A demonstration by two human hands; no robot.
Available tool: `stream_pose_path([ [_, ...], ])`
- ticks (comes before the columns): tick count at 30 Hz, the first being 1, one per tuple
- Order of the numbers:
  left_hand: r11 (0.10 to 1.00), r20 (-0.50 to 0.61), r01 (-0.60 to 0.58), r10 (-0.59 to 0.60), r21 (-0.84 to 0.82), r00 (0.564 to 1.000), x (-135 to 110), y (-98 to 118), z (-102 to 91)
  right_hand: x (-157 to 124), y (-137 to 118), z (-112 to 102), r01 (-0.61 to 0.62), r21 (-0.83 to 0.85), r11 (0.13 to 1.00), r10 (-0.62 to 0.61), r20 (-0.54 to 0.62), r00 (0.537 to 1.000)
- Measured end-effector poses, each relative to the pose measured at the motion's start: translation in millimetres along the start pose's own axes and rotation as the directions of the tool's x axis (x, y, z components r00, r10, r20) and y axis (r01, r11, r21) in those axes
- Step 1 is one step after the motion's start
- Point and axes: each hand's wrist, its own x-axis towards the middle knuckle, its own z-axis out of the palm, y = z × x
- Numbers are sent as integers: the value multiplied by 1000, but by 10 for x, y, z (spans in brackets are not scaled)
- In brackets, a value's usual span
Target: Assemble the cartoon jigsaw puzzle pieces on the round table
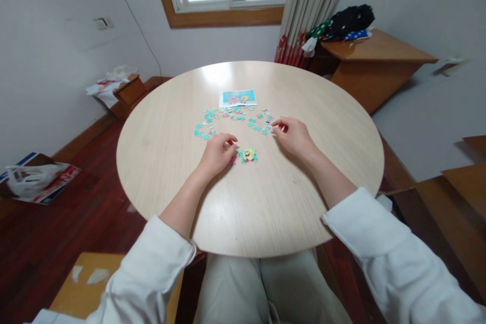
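Note:
My left hand (219, 153) rests over the table with curved fingers, thumb and forefinger apart and nothing visible between them. Beside its thumb lies a small joined section of jigsaw puzzle (248, 155) with a yellow cartoon face on turquoise; pink pieces at its left are partly hidden by the hand. My right hand (293, 135) is at the right edge of the loose puzzle pieces (258, 124), its thumb and forefinger tips drawn close together. What they pinch, if anything, is too small to make out. More loose pieces curve round to the left, behind my left hand.
A printed reference picture (238, 98) lies behind the pieces on the round wooden table (261, 212). Patterned cloths (347, 23) are heaped on a wooden cabinet (383, 48) at the back right. At the left, a plastic bag (34, 178) sits on the floor.

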Motion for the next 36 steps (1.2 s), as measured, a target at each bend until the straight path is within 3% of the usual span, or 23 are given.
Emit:
stream_pose_path([
  [8,973,-219,186,-212,-134,952,60,-25,-104,6,79,146,111,-139,984,-92,136,986],
  [14,940,-324,258,-322,-224,890,134,-144,-158,-4,56,120,112,-99,989,-94,170,981],
  [20,904,-469,307,-417,-297,779,229,-401,-218,-16,27,135,121,-77,990,-105,178,978],
  [26,910,-537,312,-414,-274,735,251,-524,-255,16,65,236,121,-40,992,-112,186,976],
  [36,916,-565,312,-402,-253,721,274,-744,-340,76,67,414,178,-26,984,-174,124,977],
])
